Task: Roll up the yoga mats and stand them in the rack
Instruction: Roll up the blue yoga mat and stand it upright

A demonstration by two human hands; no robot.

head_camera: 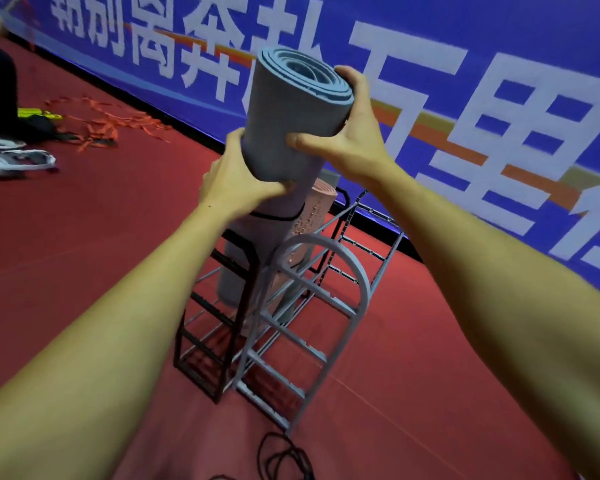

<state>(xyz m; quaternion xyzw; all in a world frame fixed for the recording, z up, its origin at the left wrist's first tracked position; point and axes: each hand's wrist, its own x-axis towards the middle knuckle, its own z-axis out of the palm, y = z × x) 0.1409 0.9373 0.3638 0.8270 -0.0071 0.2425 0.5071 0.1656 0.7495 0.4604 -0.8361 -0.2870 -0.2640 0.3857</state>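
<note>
Your two bare forearms fill the near part of the view, reaching up and away toward a rolled grey-blue yoga mat (284, 116) that you hold upright above the rack (291, 306). Your left hand (236, 181) wraps the roll from the left at its middle, fingers curled under and around it, a firm grip on the mat. Your right hand (347, 133) clasps the roll higher up near its top end, thumb across the near face and fingers round the far side, so both grips are closed on the same mat. The spiral of blue layers shows at the top end of the roll, and its lower end dips into the top of the rack. Just beyond it, a pink rolled mat (312, 216) stands in the rack, touching or nearly touching the grey one; I cannot tell which. The rack is a wire frame, part black and part grey, with an arched grey end panel on the near right, standing on the red floor (84, 237). A black cable (284, 455) lies coiled on the floor near you. Far left, orange straps (111, 123) and white shoes (14, 157) lie on the floor, and a blue banner (499, 46) with large white characters runs along the far side.
</note>
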